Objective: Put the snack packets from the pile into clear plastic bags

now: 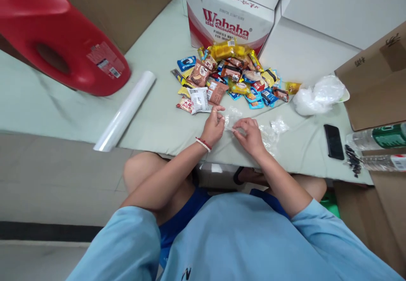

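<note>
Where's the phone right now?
Head view, right side: the phone lies on the table, just left of the bottles and below the white plastic bags.

Pale-green covered table [79, 116], grey tiled floor [57, 175].

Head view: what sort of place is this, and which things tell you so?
Probably a storeroom or back room: a Wahaha carton and a brown box stand on a cloth-covered table, beside loose wrapped snacks.
</note>
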### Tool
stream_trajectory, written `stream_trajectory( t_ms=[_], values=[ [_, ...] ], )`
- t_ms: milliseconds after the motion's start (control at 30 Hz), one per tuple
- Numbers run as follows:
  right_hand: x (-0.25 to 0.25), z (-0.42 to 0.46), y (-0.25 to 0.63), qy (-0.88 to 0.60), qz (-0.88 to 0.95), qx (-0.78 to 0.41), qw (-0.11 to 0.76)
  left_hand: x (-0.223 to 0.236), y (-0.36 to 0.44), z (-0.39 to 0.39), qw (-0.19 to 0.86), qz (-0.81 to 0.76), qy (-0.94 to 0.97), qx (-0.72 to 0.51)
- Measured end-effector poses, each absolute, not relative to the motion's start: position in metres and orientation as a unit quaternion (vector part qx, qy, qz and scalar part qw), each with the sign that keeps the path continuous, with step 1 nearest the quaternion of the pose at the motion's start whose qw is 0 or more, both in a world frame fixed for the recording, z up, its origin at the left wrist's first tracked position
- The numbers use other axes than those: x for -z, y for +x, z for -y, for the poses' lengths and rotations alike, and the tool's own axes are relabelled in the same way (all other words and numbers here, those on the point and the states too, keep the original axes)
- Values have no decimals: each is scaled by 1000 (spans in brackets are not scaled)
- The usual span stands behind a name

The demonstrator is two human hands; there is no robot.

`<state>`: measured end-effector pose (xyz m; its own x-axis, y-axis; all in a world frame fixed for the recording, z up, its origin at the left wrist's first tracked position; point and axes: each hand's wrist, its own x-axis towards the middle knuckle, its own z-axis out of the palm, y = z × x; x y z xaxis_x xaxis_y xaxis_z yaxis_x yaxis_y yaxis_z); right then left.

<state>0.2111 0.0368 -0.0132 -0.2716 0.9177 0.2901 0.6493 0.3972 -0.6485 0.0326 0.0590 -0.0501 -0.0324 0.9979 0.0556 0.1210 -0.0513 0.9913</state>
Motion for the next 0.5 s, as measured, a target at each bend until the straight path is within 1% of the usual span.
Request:
stream_trajectory(
  t_ms=[167, 267, 367, 433, 500],
  values=[
    [9, -56, 226, -531, 616, -423, 400, 52, 27, -55, 452, -536, 516, -491],
    [-3, -62, 241, -540, 537, -477, 439, 50, 22, -52, 437, -554, 522, -478],
    [-13, -74, 256, -576, 527, -438, 446, 38, 13, -47, 416, -576, 554, -434],
    [-17, -88, 266, -606, 564, -375, 417, 27, 3, -44, 385, -589, 590, -394],
    [-19, -106, 273, -623, 615, -314, 368, 17, -8, -41, 343, -608, 631, -339]
  ],
)
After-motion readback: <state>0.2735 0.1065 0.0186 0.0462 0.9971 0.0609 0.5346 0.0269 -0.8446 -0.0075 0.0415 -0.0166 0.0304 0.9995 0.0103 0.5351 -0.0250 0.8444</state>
